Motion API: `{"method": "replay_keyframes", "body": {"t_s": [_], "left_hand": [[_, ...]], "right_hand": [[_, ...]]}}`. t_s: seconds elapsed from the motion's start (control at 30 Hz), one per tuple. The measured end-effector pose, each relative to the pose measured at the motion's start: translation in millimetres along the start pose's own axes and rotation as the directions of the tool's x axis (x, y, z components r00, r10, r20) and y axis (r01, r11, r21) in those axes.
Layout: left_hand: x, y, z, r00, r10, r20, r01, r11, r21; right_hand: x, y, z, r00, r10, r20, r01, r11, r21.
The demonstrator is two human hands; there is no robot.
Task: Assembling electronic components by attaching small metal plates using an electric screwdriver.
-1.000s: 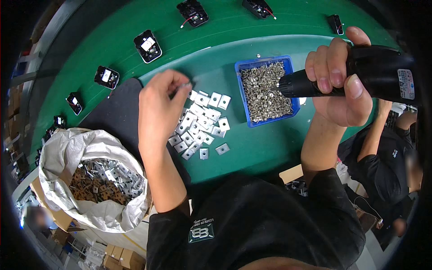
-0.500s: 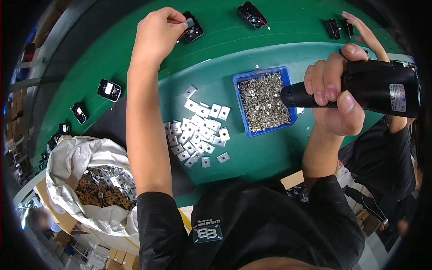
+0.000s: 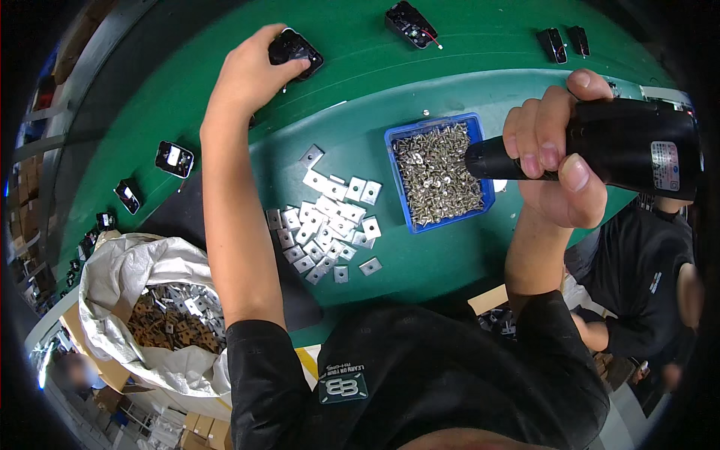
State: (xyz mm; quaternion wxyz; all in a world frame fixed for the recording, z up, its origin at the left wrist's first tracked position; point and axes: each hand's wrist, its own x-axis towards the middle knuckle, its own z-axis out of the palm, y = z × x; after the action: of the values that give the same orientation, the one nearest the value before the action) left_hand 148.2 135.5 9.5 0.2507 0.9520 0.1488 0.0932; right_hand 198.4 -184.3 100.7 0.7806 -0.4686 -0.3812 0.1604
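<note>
My left hand (image 3: 251,69) is closed around a black plastic housing (image 3: 292,49) on the green belt, with the thumb on its near side and the fingers at its far edge. Most of the housing's inside is too dark to make out. In my right hand (image 3: 559,146) is a black electric screwdriver (image 3: 630,142), held level with its narrow nose pointing left. That nose hangs above the right edge of a blue bin (image 3: 415,223) full of small screws (image 3: 439,176). Loose silver square plates (image 3: 326,225), each with a hole, lie in a pile left of the bin.
More housings, one with a red wire (image 3: 411,24), sit along the curved green belt (image 3: 480,37). A white woven sack (image 3: 112,277) of metal parts stands at lower left. Another person (image 3: 637,277) in black is at the right. One screw (image 3: 426,112) lies behind the bin.
My left hand held a small grey plate at the housing; now it grips the housing, and the plate cannot be made out. The belt's housings shifted left. The other person's hand left the far-right housings.
</note>
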Motion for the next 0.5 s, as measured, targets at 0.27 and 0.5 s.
{"method": "replay_keyframes", "body": {"t_s": [0.27, 0.5], "left_hand": [[-9.4, 31.2, -9.0, 0.998, -0.038, 0.043, 0.037, 0.999, 0.022], [-20.5, 35.0, -6.5, 0.999, -0.012, 0.042, 0.013, 0.999, -0.032]], "right_hand": [[-1.8, 4.8, -5.9, 0.995, -0.069, 0.069, 0.062, 0.993, 0.097], [-4.4, 4.3, -2.3, 0.996, -0.058, 0.069, 0.053, 0.996, 0.078]]}}
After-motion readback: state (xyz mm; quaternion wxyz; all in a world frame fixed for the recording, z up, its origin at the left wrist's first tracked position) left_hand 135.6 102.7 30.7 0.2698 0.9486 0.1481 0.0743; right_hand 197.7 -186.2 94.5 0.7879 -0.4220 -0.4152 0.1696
